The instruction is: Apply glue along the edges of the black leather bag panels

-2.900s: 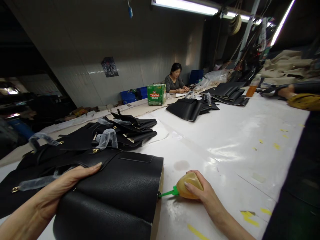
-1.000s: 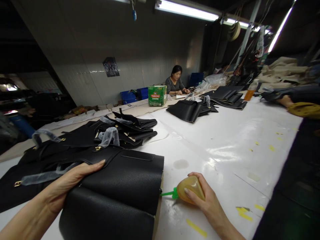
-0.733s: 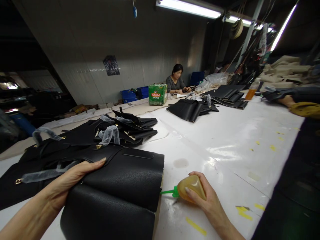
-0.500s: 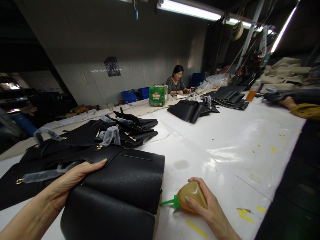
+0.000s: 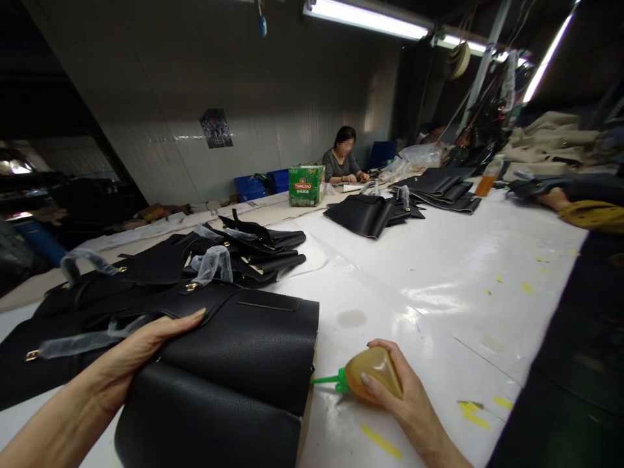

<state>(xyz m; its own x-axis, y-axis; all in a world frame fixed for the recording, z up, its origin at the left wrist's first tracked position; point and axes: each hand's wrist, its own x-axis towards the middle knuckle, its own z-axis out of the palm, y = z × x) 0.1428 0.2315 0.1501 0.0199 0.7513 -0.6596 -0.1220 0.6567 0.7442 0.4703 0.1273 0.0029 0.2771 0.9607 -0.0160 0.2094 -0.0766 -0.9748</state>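
Left hand: I see the left hand (image 5: 139,348) holding the folded black leather panel (image 5: 244,344); its thumb lies along the upper face, and the other fingers are hidden from me under the fold.
Right hand: I have the right hand (image 5: 407,400) wrapped round a squeeze bottle (image 5: 375,374), thumb on the near side.
Leather panel: it reaches from the left grip toward the right one, its pale raw edge facing the bottle.
Green nozzle (image 5: 327,379): it points away from the right grip, its tip right at that raw edge; whether they touch, I cannot tell.
Bottle contents: amber-yellow through the translucent wall, inside the right grip.
Wrapped strap (image 5: 90,344): just left of the left hand, in clear film, a gold buckle (image 5: 32,355) at its far end.
Black bag pieces (image 5: 273,263): heaped beyond the left grip, more film-wrapped handles among them.
White tabletop (image 5: 468,260): under both grips, yellow tape strips (image 5: 380,442) near the right wrist.
Green box (image 5: 306,185): well beyond both hands, a seated co-worker (image 5: 338,162) behind it.
Mustard sleeve (image 5: 592,216): far off past the right grip, another person's hand (image 5: 554,198) on dark material.
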